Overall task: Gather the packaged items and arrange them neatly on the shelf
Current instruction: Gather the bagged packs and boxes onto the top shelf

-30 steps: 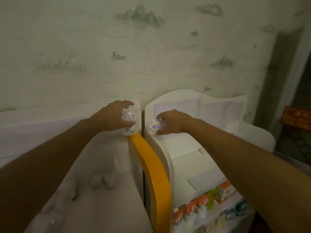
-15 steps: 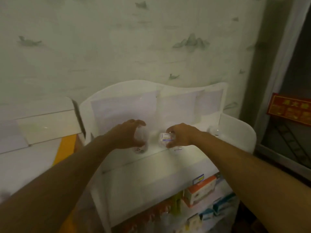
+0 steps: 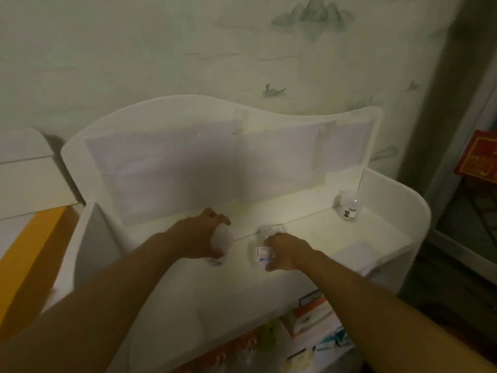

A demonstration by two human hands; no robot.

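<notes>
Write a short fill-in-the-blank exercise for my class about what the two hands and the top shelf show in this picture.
1. The left hand grips a clear ____.
2. The right hand holds a small ____.
3. Another clear bottle stands in the shelf's far ____ corner.
4. The white shelf stands against a ____.

Missing words: bottle; box; right; wall
</notes>
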